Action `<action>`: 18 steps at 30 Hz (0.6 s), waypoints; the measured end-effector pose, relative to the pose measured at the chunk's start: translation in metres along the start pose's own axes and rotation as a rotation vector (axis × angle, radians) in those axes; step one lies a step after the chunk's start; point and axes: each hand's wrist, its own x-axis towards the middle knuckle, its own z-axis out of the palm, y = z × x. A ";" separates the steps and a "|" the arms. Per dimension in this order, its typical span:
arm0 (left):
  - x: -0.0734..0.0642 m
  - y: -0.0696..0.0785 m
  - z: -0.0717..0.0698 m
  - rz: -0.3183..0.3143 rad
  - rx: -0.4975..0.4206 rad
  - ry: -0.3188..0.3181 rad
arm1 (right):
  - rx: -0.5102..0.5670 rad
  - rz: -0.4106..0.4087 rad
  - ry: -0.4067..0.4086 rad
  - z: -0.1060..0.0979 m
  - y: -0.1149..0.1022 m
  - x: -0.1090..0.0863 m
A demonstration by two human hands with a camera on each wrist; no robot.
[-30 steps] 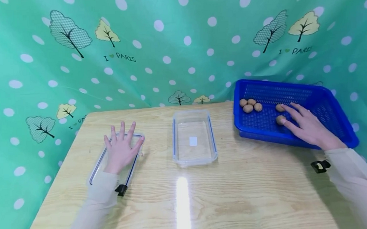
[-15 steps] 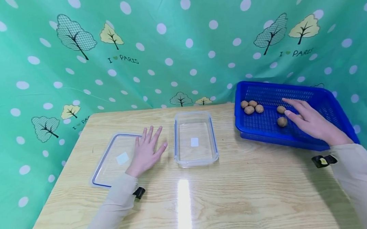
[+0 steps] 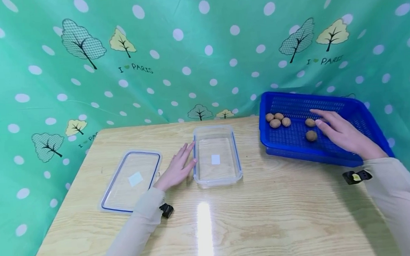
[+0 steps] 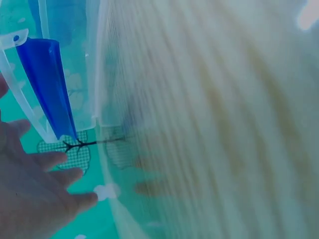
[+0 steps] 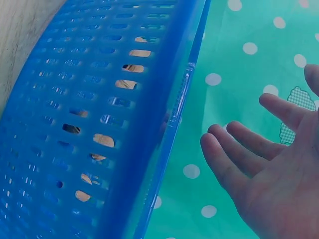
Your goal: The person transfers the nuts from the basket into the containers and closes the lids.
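Note:
My left hand (image 3: pixel 177 168) is at the left side of a clear food container (image 3: pixel 218 174), fingers extended, fingertips right at its rim. In the left wrist view, those fingers (image 4: pixel 65 177) spread just below the container's blue side latch (image 4: pixel 47 84). On the right, my right hand (image 3: pixel 344 135) hovers over a blue plastic basket (image 3: pixel 295 154), fingers loosely extended and holding nothing. Two walnuts (image 3: pixel 311 135) lie near its thumb; several more walnuts (image 3: pixel 275 123) cluster in the basket's left corner. The right wrist view has the open hand (image 5: pixel 274 169) above the slotted basket wall (image 5: pixel 119 149).
The container's clear lid (image 3: pixel 120 196), edged with a blue seal, lies flat on the wooden table (image 3: pixel 264 217) to the left. A green dotted cloth (image 3: pixel 201 40) hangs behind the table and along its left side.
My left hand has moved right, from over the lid to the container's left side. My right hand has drawn back slightly from the two walnuts, which stay in place.

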 end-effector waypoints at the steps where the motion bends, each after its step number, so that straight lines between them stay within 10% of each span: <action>1: 0.001 -0.001 0.000 0.000 -0.031 -0.015 | 0.007 -0.006 0.000 0.001 0.000 0.001; 18: 0.011 -0.006 0.001 0.002 -0.288 -0.156 | 0.018 -0.019 -0.028 -0.007 -0.011 0.010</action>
